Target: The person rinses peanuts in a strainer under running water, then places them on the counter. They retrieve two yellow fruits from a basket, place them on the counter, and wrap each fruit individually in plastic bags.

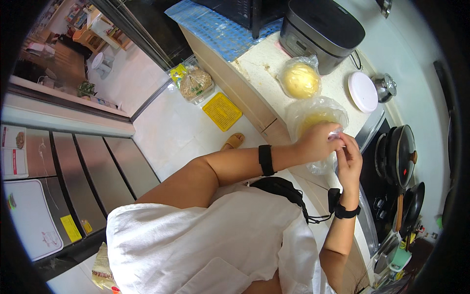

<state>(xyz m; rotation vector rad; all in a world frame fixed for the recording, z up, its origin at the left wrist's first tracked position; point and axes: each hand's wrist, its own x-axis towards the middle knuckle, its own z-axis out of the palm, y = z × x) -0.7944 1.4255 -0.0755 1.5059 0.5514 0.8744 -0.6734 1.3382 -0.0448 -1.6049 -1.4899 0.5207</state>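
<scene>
A clear plastic bag (293,114) lies on the counter with a yellow mass (316,118), possibly dough, inside it. My left hand (318,141) grips the gathered plastic above this bag and hides part of the yellow mass. Thumb and fingers of my right hand (349,156) meet my left hand at the twisted plastic and pinch it. Farther along the counter, apart from both hands, sits a second clear bag around a smooth round yellow lump (301,81), which looks like dough.
A dark rice cooker (319,36) stands beyond the second bag. Right of the bags are a pale round lid (362,92) and a metal pot (384,88). A lidded pan (404,158) sits on the black cooktop (371,176). The floor holds a yellow basket (223,111).
</scene>
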